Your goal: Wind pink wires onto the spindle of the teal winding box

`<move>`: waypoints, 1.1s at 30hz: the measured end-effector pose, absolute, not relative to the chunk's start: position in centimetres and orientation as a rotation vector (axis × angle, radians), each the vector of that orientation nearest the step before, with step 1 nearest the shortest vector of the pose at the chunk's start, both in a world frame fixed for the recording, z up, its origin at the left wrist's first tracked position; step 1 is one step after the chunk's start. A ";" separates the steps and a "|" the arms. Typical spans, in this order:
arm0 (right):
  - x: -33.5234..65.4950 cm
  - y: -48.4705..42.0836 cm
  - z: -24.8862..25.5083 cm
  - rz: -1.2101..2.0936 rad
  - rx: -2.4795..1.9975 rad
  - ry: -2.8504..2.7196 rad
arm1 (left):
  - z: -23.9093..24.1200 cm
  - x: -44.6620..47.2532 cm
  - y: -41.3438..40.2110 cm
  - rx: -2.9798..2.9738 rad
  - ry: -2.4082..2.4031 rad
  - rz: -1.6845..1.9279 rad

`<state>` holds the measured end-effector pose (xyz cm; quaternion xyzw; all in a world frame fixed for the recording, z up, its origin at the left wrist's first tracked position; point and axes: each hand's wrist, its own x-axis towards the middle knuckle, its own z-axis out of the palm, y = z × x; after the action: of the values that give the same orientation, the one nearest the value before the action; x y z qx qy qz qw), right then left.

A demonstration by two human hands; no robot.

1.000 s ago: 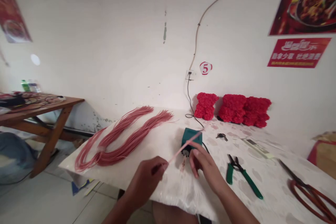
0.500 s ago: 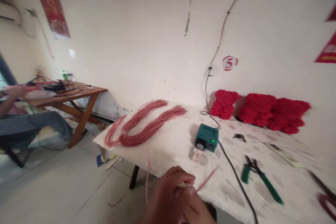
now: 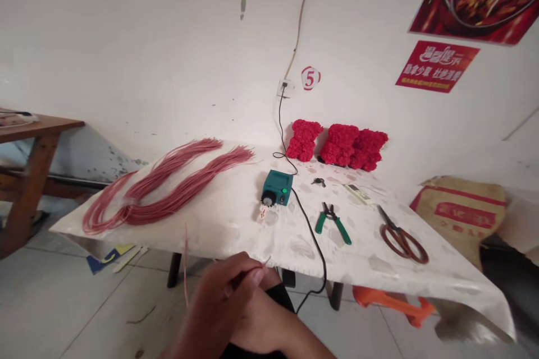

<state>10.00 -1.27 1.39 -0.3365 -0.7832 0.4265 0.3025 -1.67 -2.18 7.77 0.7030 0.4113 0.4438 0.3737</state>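
Both my hands meet just in front of the table's near edge. My left hand (image 3: pixel 214 291) is closed, its fingers curled over a thin pink wire (image 3: pixel 186 263) whose long end hangs down on the left. My right hand (image 3: pixel 259 311) lies against it, also closed on the wire; a short tip pokes out past the fingers. The exact grip is partly hidden. Beyond the hands stands a small teal machine (image 3: pixel 278 182) with a green light and a toothed black wheel, pink scraps below it. A large bundle of pink wires (image 3: pixel 168 196) lies bent on the table to the left.
Green-handled wire strippers (image 3: pixel 332 223), scissors (image 3: pixel 403 238), a key (image 3: pixel 320 182) and a pale box cutter (image 3: pixel 357 193) lie on the tablecloth (image 3: pixel 370 261). Red fluffy bears (image 3: pixel 304 140) stand along the wall. A black power cord (image 3: pixel 314 230) crosses the right side. An orange stool (image 3: pixel 396 300) is underneath.
My view has swung to the right, bringing the scissors, sack and posters fully in. The person at the other table has left the view. My hands stay together on the wire.
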 end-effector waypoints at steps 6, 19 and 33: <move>15.6 -2.3 3.1 1.430 -0.964 -1.654 | 6.3 -2.7 -3.5 1.731 0.964 1.034; 18.2 -4.9 5.9 0.983 -0.961 -1.804 | 6.1 -2.8 -4.9 1.817 1.071 0.890; 18.3 -5.4 6.9 0.717 -0.987 -2.056 | 5.4 -2.9 -5.1 1.851 1.046 0.888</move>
<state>18.26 -5.39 6.87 -0.3839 -0.8002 0.2790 0.3667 -2.86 -5.05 5.42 0.7340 0.4149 0.3519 0.4065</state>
